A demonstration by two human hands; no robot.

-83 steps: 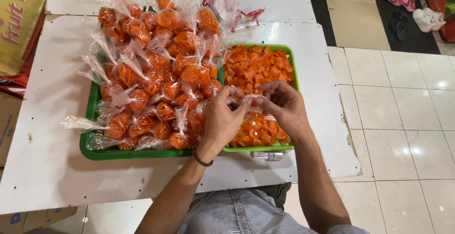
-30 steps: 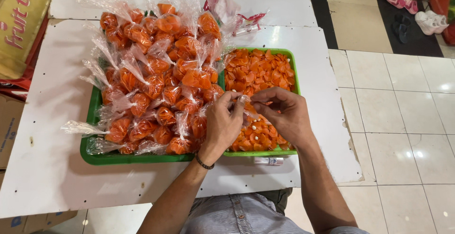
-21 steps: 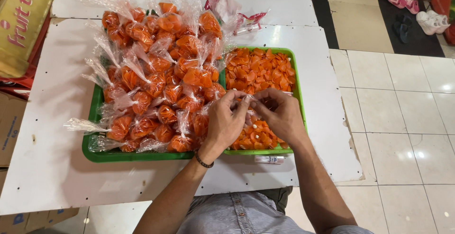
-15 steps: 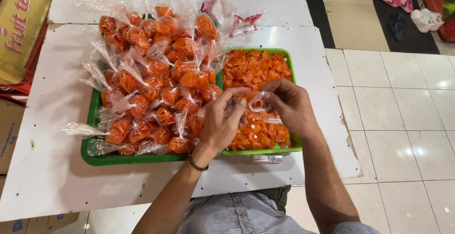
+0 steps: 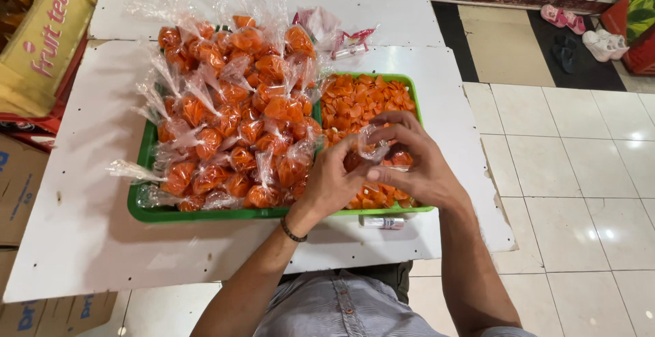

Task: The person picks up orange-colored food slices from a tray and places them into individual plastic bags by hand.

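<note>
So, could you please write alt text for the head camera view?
Left hand and right hand hold a small clear bag over a green tray of loose orange pieces, beside a pile of filled bags.

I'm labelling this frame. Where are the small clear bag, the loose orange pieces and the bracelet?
small clear bag [image 5: 373, 147], head view, its crinkled top.
loose orange pieces [image 5: 361, 98], head view, middle of the pile.
bracelet [image 5: 293, 230], head view, beads on the left wrist.

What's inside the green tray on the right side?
The right green tray holds loose orange pieces. Both hands, left hand and right hand, pinching a small clear bag, cover its near half, so that part stays hidden.
</note>
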